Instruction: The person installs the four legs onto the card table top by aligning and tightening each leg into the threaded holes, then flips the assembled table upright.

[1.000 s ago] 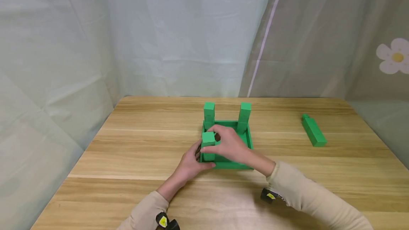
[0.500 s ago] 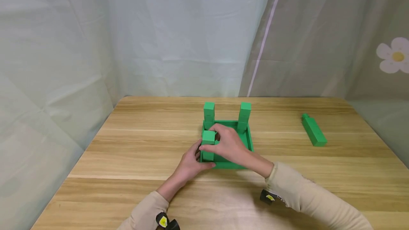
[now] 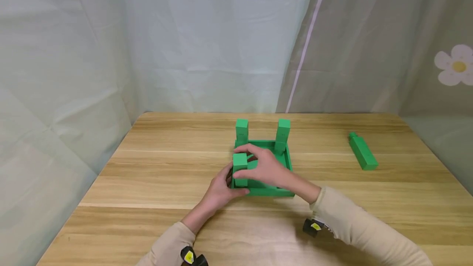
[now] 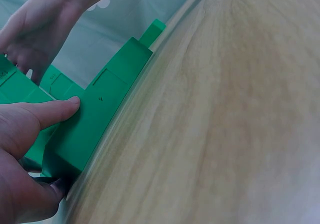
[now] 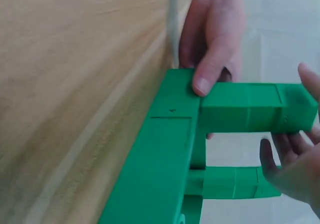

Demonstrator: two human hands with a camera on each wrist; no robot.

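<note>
A green square base [image 3: 267,191] lies on the wooden table with two green legs [image 3: 283,133] standing upright at its far corners. A third green leg [image 3: 240,170] stands at the near-left corner, and my right hand [image 3: 263,167] grips its top with curled fingers. My left hand [image 3: 220,188] holds the base's near-left corner. In the left wrist view my thumb [image 4: 47,115] presses on the base [image 4: 100,115]. In the right wrist view the left hand [image 5: 212,39] clamps the base [image 5: 160,169] beside the held leg [image 5: 247,114].
A loose green leg [image 3: 363,151] with a peg at its far end lies on the table at the right. Pale curtains hang behind the table and along both sides. The table's far edge lies just beyond the base.
My right hand's fingers have shifted slightly round the top of the near-left leg. The leg, the base and my left hand stay where they were.
</note>
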